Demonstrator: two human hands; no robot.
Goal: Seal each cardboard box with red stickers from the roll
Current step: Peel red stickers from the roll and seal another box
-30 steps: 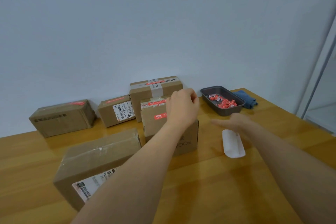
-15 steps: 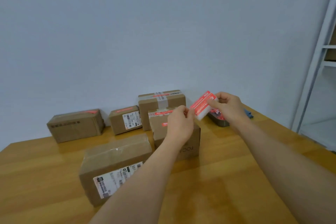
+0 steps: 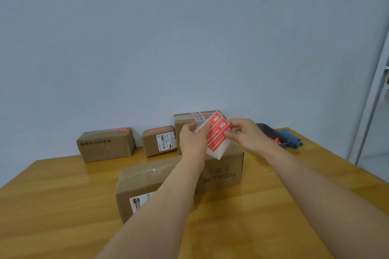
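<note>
Both hands, left hand [image 3: 192,142] and right hand [image 3: 245,135], pinch the white backing strip of red rectangular stickers [image 3: 216,137] above the brown cardboard box [image 3: 223,171], likely to peel one off.

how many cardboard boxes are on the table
5: the near box at front, the FOCALLURE box beneath the hands, and three by the wall: left box, middle box, back box. More may be hidden.

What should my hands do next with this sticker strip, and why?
Probably peel one red sticker off the sticker strip. Both hands hold it up above the boxes: the left hand grips its left edge, and the right hand pinches its right edge as if starting a peel. The nearest cardboard box shows no red sticker on its top, so it likely comes next.
</note>
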